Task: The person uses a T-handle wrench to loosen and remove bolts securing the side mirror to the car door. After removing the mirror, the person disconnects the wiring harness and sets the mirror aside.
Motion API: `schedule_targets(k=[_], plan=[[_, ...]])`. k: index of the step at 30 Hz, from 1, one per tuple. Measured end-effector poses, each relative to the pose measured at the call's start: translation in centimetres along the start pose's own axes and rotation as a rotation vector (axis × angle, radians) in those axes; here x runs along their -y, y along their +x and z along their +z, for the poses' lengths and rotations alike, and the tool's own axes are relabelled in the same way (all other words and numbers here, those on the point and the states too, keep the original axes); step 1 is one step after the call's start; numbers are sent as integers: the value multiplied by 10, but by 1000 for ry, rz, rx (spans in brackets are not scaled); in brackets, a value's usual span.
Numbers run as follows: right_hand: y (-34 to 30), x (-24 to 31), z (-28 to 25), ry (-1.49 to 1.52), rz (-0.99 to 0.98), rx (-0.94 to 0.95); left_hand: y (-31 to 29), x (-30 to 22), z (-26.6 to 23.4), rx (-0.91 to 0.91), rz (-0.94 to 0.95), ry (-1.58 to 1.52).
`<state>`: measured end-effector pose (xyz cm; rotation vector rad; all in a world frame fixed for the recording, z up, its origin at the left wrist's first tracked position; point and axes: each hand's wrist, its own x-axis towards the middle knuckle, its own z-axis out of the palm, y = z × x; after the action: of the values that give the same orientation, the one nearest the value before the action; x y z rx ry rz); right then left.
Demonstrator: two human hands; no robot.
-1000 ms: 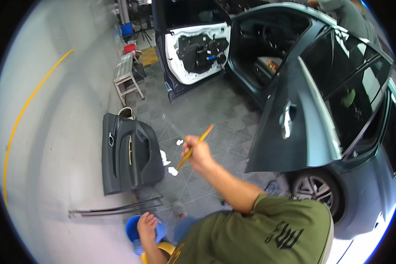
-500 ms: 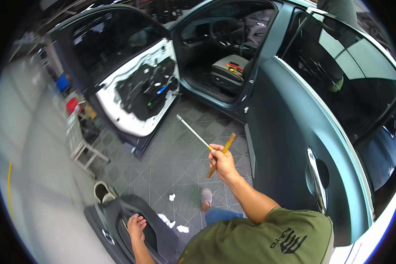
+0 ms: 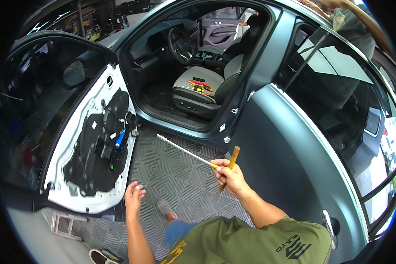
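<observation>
My right hand [image 3: 234, 180] is closed around the amber handle of a T-handle socket wrench [image 3: 185, 151]. Its long metal shaft points forward and left, over the floor and clear of the car. My left hand [image 3: 134, 199] hangs beside the opened front door, fingers loosely bent and a little apart, with nothing in them. That front door [image 3: 59, 193] has its trim off, showing white metal and a black inner plate [image 3: 90, 152]. A blue-handled tool [image 3: 120, 137] rests against the plate.
On the front seat [image 3: 198, 75] lie several red and yellow hand tools [image 3: 201, 86]. The shut rear door [image 3: 290, 145] stands at my right. A step stool [image 3: 65, 224] and a shoe [image 3: 102, 256] are at lower left. Another person [image 3: 352, 31] is beyond the car.
I have turned left and come closer to the car's front doorway, leaving the loose trim panel out of view. My left hand has moved from over that panel to beside the stripped door.
</observation>
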<state>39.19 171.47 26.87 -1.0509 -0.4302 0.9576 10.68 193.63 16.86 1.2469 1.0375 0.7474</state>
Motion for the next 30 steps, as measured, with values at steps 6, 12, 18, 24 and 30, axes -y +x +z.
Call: schedule_targets(k=[6, 12, 18, 24, 30], plan=[[203, -18, 84, 82, 62, -79, 258, -73, -2, 83, 63, -38], [408, -5, 140, 125, 38, 108, 470, -192, 37, 184, 146, -60], [648, -40, 89, 147, 191, 294, 677, -209, 115, 108, 83, -248], [876, -100, 36, 188, 284, 518, 855, -193, 181, -148, 172, -153], [1021, -186, 31, 170, 254, 655, 970, -147, 162, -297, 184, 77]])
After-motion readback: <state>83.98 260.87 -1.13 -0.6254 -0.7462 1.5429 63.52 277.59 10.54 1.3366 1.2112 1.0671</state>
